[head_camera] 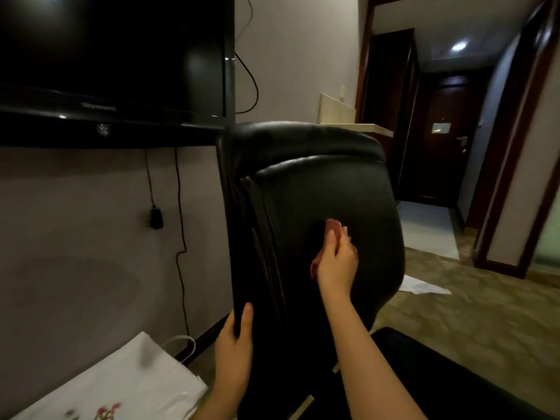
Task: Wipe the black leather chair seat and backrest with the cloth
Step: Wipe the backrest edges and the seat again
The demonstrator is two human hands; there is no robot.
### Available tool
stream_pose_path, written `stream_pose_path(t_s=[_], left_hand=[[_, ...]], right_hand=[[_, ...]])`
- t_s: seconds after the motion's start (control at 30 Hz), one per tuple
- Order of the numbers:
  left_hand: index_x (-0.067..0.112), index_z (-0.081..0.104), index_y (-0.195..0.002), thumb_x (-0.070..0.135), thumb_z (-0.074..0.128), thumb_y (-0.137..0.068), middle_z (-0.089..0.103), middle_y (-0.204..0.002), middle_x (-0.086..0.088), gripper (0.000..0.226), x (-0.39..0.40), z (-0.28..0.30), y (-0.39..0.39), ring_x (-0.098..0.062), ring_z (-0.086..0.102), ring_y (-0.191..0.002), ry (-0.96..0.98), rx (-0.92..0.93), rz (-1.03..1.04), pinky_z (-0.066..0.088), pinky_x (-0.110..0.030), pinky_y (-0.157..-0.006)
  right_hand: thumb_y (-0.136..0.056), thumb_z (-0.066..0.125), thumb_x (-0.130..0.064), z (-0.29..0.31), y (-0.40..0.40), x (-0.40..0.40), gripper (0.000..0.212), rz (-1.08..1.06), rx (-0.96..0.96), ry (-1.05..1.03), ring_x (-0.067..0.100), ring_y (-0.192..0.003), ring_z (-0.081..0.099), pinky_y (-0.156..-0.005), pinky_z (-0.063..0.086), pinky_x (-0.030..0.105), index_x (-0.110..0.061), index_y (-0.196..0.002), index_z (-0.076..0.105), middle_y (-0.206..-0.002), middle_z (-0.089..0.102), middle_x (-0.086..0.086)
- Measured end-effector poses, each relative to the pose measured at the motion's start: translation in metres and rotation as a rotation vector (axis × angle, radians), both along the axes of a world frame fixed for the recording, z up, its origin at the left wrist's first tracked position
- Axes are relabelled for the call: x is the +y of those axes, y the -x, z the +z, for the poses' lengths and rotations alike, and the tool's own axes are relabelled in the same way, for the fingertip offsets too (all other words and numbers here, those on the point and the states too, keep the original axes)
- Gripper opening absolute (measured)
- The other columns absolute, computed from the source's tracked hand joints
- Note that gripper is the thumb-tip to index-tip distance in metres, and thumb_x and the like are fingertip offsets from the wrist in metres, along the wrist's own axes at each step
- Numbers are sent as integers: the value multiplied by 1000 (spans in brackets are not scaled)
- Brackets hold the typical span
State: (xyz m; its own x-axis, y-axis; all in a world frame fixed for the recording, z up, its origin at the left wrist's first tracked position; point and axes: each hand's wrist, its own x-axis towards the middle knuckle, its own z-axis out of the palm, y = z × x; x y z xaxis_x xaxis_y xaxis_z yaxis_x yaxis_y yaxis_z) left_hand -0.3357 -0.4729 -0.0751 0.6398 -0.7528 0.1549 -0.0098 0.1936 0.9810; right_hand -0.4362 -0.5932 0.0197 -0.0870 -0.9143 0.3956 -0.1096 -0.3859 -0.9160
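The black leather chair backrest (318, 189) stands upright in the middle of the view, its padded front facing me. My right hand (336, 259) presses a small reddish-pink cloth (332, 224) flat against the middle of the backrest; only the cloth's edges show past my fingers. My left hand (235, 338) grips the backrest's left side edge low down, thumb on the front. The black seat (454, 386) shows at the lower right, partly hidden by my right forearm.
A wall-mounted black TV (115, 62) hangs at the upper left with cables trailing down the wall. A white paper bag (121, 386) lies at the lower left. White paper (424, 287) lies on the carpet to the right. A dark doorway (439, 140) opens behind.
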Motion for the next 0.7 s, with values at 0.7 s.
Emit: stream_pose_path(t_s=[0.7], left_hand=[[41, 55, -84, 56, 32, -81, 61, -77, 14, 28, -69, 149, -29, 6, 57, -66, 234, -204, 195, 45, -19, -67]], right_hand=[[-98, 33, -39, 142, -54, -68, 45, 168, 262, 354, 20, -129, 43, -108, 36, 45, -32, -142, 31, -140, 45, -1]])
